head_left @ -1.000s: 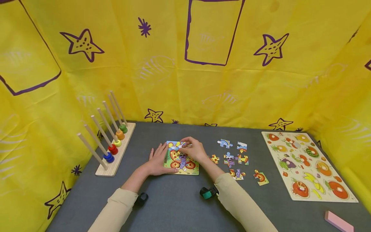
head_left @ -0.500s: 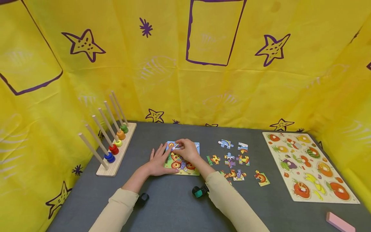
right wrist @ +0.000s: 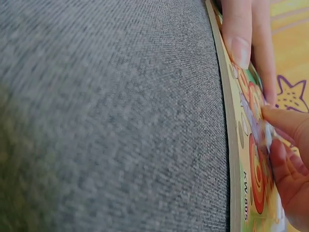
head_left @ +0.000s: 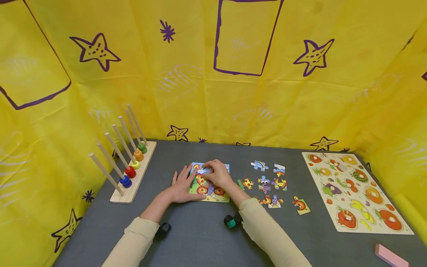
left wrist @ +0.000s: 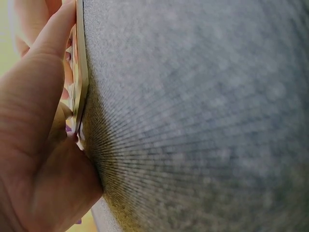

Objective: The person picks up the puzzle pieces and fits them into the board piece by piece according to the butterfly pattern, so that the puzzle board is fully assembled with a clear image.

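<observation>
Head view shows the right hand [head_left: 218, 174] curled over the far part of the square butterfly jigsaw board [head_left: 213, 195], its fingertips pinching a small pale blue puzzle piece [head_left: 204, 171] against the picture near the far left corner. Right wrist view confirms thumb and fingers [right wrist: 289, 126] closing on that piece just above the board's surface. The left hand [head_left: 181, 182] lies flat, fingers straight and together, along the board's left edge; in the left wrist view its thumb rests against the thin cardboard rim.

The board sits on the grey felt tabletop [head_left: 200, 237], near the middle, its near edge square to the person. Bare felt lies open on the near side of the board.

Just right of the board lie the loose colourful jigsaw pieces [head_left: 265, 183], scattered in a rough cluster, apart from each other. Farther right, well apart, lies the pale wooden fruit peg puzzle [head_left: 355, 191], and a pink block [head_left: 391, 255] sits at the near right corner. To the left stands the wooden rod rack with coloured rings [head_left: 128, 168], with an open strip of felt between it and the left hand. Yellow starred cloth [head_left: 200, 74] walls in the far and side edges.
</observation>
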The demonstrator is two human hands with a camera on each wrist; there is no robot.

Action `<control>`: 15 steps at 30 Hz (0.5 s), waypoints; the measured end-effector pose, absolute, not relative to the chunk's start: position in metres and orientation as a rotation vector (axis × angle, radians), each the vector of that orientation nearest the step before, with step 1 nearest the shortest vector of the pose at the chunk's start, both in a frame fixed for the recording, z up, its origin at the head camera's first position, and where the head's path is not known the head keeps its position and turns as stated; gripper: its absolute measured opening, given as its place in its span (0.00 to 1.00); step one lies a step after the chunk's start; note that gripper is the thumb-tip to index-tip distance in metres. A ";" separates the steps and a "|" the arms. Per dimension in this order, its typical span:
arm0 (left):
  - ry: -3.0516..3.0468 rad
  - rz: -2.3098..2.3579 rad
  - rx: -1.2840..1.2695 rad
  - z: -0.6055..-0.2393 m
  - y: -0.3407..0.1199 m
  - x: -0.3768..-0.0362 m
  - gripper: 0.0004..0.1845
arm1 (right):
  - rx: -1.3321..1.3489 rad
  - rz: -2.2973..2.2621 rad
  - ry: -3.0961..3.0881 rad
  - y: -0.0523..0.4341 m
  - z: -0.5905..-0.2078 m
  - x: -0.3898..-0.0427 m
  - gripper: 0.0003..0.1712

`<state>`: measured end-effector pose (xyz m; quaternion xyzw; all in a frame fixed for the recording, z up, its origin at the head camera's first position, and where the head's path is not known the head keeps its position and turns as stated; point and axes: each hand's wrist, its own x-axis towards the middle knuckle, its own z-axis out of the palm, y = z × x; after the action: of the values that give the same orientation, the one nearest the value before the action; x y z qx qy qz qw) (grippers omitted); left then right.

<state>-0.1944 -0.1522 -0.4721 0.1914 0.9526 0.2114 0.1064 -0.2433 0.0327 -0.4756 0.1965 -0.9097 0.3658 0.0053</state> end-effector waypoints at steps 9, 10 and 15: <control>2.799 0.563 0.618 -0.469 -0.152 -0.194 0.54 | 0.555 1.199 -2.830 0.031 -0.476 -0.244 0.16; 2.796 0.556 0.623 -0.469 -0.152 -0.194 0.52 | 0.549 1.199 -2.830 0.031 -0.477 -0.244 0.16; 2.779 0.524 0.627 -0.471 -0.152 -0.194 0.49 | 0.532 1.202 -2.825 0.031 -0.479 -0.245 0.16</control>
<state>-0.1938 -0.1520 -0.4710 0.2147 0.9523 0.1794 0.1221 -0.2449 0.0309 -0.4786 0.1707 -0.9066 0.3857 0.0128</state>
